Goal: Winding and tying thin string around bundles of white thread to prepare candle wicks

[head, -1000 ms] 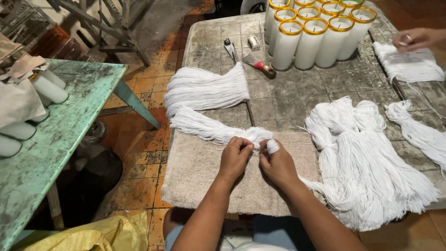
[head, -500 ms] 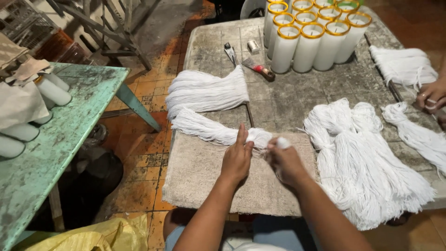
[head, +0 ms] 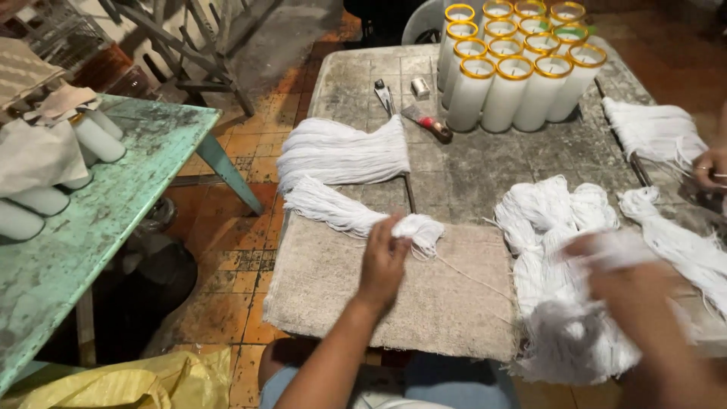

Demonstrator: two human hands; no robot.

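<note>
- Head view: the left hand [head: 384,261] pinches the folded end of a small white string bundle [head: 356,216] lying on the grey mat [head: 424,303].
- The right hand [head: 632,276] is blurred over the big string heap [head: 560,303]; whether it is gripping anything I cannot tell.
- A thin strand [head: 473,278] runs from the bundle toward the heap.
- Gold-rimmed glass jars [head: 515,64] stand at the table's far end, each filled with white wax.
- Another person's hand [head: 710,167] rests at the right edge.
</note>
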